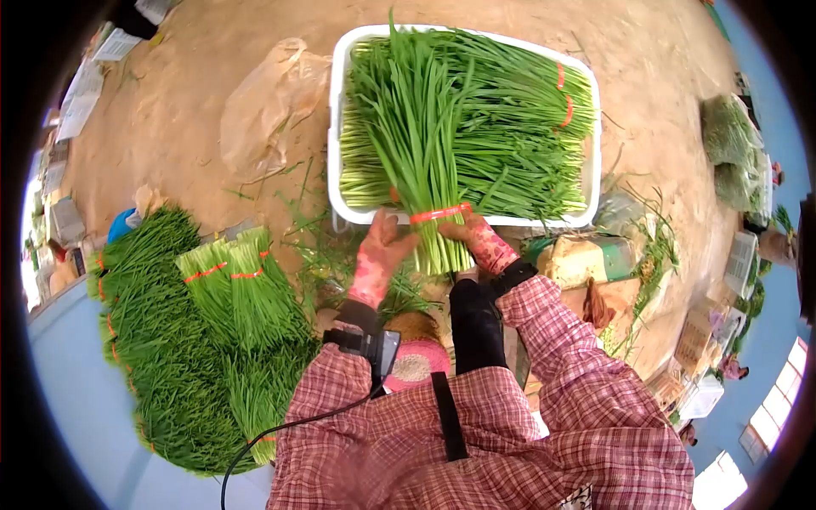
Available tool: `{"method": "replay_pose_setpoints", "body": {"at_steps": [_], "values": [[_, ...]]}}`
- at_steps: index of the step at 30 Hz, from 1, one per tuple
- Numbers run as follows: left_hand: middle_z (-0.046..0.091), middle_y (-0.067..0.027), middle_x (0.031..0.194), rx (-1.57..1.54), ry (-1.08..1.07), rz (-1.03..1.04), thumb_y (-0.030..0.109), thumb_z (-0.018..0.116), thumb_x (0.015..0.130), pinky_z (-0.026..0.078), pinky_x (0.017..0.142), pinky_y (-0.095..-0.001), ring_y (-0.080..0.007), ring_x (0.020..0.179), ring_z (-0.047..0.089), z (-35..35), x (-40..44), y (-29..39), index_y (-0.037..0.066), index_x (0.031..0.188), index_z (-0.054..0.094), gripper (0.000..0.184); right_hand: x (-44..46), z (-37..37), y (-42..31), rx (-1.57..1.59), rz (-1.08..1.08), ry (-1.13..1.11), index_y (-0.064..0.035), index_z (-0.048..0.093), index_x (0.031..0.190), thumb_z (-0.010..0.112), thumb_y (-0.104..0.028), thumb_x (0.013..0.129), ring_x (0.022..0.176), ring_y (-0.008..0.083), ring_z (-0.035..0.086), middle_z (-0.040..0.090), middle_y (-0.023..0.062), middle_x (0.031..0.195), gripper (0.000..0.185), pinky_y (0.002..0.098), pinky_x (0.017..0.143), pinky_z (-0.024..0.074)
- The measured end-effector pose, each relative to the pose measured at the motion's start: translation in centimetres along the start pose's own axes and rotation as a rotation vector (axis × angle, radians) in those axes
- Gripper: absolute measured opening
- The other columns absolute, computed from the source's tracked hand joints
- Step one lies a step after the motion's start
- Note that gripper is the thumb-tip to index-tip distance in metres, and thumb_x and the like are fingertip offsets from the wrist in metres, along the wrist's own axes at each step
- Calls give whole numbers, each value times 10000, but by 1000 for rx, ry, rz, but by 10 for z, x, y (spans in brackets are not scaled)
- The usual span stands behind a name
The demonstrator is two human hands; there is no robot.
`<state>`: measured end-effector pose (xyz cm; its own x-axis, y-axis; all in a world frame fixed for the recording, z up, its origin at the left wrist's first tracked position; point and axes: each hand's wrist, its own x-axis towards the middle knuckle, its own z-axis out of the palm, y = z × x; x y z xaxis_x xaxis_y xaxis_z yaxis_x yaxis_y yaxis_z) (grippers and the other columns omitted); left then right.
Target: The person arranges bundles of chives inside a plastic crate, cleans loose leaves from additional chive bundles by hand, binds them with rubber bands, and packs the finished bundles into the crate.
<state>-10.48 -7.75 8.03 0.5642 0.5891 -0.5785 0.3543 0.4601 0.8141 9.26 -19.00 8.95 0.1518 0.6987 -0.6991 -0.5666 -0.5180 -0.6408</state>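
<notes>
A bunch of garlic chives (418, 127), tied with an orange-red band (439, 213), lies across the near side of a white plastic crate (337, 161), its leaves pointing away from me. My right hand (473, 235) grips its stem end just below the band. Beside the stems on the left is my left hand (384, 248), its fingers apart and slightly blurred; whether it touches the bunch is hard to tell. Both wrists have pink patterned cuffs. Inside the crate lie more chives (510, 110), some banded in orange-red.
At left, many banded chive bunches (170, 331) are piled, with paler-ended bunches (234, 276) on top. A crumpled plastic bag (272, 110) lies on the dirt floor. Near my right arm are a yellowish block (574, 262) and loose leaves (650, 263). Bagged greens (731, 136) stand far right.
</notes>
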Motion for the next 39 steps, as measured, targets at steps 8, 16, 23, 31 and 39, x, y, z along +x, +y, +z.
{"method": "replay_pose_setpoints", "body": {"at_steps": [8,16,23,31,39], "values": [[543,-112,1389,-1131,-208,-198,338,639,967,419,1088,-420,-268,1258,519,16,-13,2,57,1404,473,545,-75,-29,-48,-486,64,-359,14,512,1359,787,-267,821,1110,182,585,662,148,1206,667,325,994,442],[598,-125,1292,-1267,-76,-134,354,647,958,541,947,-390,-260,1139,598,127,-6,28,37,1352,504,525,-66,-68,-144,-685,-111,-295,7,426,1407,922,-113,634,1159,175,576,633,120,1263,926,320,1019,469],[563,-133,1100,-1344,-29,-508,368,721,904,531,696,-242,-203,1026,578,269,98,49,5,1408,429,687,0,-231,-227,-1157,70,-160,33,417,1446,843,-73,682,1177,187,576,609,158,1321,881,319,987,490],[601,-133,1014,-1264,207,-623,349,738,894,577,902,-360,-155,741,517,353,179,41,-13,1149,547,482,48,-306,-205,-1441,-120,-45,-46,348,1495,902,-195,565,1308,348,503,527,227,1396,1093,405,1082,422],[617,-169,1237,-498,-383,-447,309,690,946,543,929,-411,-287,1113,631,309,114,68,-14,1218,575,438,46,-291,-170,-1616,-309,305,-165,436,1440,904,-294,547,1227,371,532,554,156,1341,1016,476,1071,399]]}}
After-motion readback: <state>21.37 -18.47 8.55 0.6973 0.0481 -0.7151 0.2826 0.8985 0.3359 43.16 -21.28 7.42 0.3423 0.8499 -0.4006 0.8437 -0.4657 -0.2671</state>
